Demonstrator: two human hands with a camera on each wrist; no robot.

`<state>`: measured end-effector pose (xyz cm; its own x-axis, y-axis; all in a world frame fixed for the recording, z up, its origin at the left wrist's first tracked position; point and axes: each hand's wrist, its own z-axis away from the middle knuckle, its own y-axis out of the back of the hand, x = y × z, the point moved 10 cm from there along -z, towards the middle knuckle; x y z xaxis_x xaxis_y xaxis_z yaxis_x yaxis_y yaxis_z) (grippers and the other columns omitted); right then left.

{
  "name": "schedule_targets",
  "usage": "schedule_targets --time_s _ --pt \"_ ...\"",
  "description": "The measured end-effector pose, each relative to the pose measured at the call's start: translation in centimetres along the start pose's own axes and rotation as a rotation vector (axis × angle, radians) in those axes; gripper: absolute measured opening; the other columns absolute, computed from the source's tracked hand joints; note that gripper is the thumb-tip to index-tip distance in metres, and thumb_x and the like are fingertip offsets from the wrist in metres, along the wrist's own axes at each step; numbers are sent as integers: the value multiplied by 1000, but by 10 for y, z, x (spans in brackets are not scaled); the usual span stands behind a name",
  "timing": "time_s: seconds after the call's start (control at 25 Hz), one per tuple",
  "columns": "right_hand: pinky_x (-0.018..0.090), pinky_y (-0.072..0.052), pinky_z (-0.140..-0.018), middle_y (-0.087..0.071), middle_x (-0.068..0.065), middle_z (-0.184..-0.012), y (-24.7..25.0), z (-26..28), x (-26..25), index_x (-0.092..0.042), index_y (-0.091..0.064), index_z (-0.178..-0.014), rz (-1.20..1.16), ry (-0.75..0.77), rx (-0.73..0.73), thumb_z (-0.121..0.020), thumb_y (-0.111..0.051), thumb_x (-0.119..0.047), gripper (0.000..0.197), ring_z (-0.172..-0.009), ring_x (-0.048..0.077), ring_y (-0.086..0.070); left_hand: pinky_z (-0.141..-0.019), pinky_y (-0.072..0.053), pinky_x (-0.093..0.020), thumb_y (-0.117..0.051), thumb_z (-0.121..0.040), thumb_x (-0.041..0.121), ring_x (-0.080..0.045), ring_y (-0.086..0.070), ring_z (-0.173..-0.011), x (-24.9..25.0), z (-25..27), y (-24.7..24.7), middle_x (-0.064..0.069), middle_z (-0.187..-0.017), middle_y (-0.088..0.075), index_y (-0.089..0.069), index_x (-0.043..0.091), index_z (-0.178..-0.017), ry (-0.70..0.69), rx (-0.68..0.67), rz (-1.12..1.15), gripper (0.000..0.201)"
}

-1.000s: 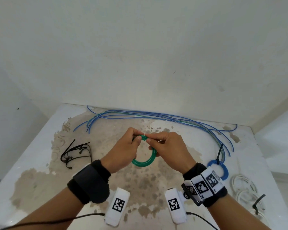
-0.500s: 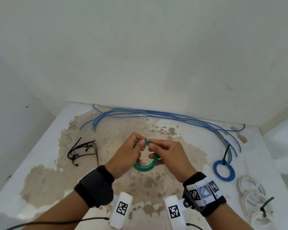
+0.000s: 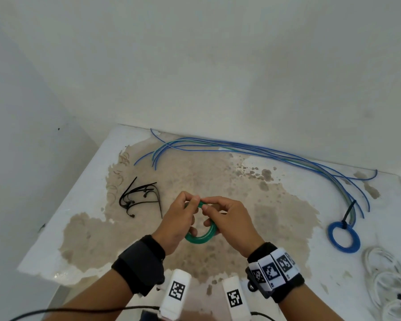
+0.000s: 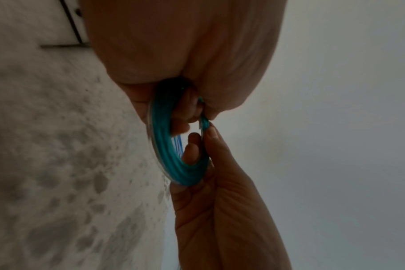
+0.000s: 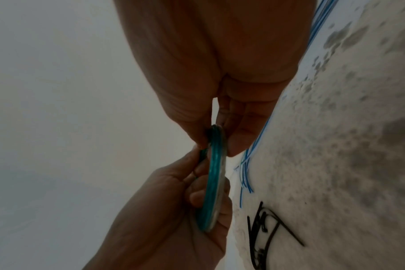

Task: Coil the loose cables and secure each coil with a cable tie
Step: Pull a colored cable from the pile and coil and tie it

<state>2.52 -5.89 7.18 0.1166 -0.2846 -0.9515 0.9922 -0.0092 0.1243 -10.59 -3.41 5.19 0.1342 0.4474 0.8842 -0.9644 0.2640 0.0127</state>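
Above a stained white table (image 3: 287, 205), the left hand (image 3: 175, 224) and right hand (image 3: 232, 224) both pinch the top of a green cable coil (image 3: 200, 238), held upright between them. Loose blue cables (image 3: 264, 151) line the far edge, black cable ties (image 3: 139, 196) lie left, a tied blue coil (image 3: 343, 237) right. Compared with half a second earlier, the grip is unchanged.

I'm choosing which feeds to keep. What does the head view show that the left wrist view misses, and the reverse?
Head only: the tied blue cable coil, white coils, loose blue cables.
Left wrist only: the coil's stacked turns from below, right hand's fingers through it.
Both: left hand and right hand gripping the green cable coil, black cable ties.
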Motion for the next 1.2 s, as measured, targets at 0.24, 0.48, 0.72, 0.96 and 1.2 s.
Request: schedule_targets --time_s 0.24,0.48,0.72,0.96,1.2 --pt "26 -55 -66 -71 -6 -98 -95 -59 44 -33 -68 -114 144 -129 -77 -104 -52 -40 20 -81 14 -72 -44 -38 -26 -46 -106 30 -7 -34 -49 -40 -19 122 -2 -79 -43 -48 13 -97 91 119 45 19" --pt "36 -53 -87 -67 -1 -103 -153 -129 103 -27 -69 -94 663 -87 -99 -101 -52 -21 20 -91 17 -63 -46 -37 -26 -42 -107 31 -5 -36 -48 -69 -46 222 -3 -79 -45 -48 13 -99 161 174 80 21" --pt "37 -52 -83 -63 4 -111 -172 -180 94 -23 -73 -114 879 71 -146 -100 -56 -13 25 -93 23 -62 -47 -37 -26 -40 -108 28 -3 -36 -45 -81 -68 244 -1 -75 -44 -47 15 -94 207 136 100 20" --pt "40 -53 -73 -58 10 -117 -182 -195 90 -18 -69 -118 1173 181 -379 -103 -55 -20 21 -90 33 -62 -50 -37 -27 -37 -108 30 -2 -40 -46 -84 -74 241 0 -78 -45 -49 14 -98 254 113 168 22" --pt "39 -55 -73 -53 7 -129 -185 -194 88 -23 -56 -139 1310 294 -493 -101 -56 -17 38 -94 27 -61 -49 -39 -27 -38 -108 28 -6 -35 -50 -76 -76 234 1 -76 -43 -48 15 -92 226 119 127 23"
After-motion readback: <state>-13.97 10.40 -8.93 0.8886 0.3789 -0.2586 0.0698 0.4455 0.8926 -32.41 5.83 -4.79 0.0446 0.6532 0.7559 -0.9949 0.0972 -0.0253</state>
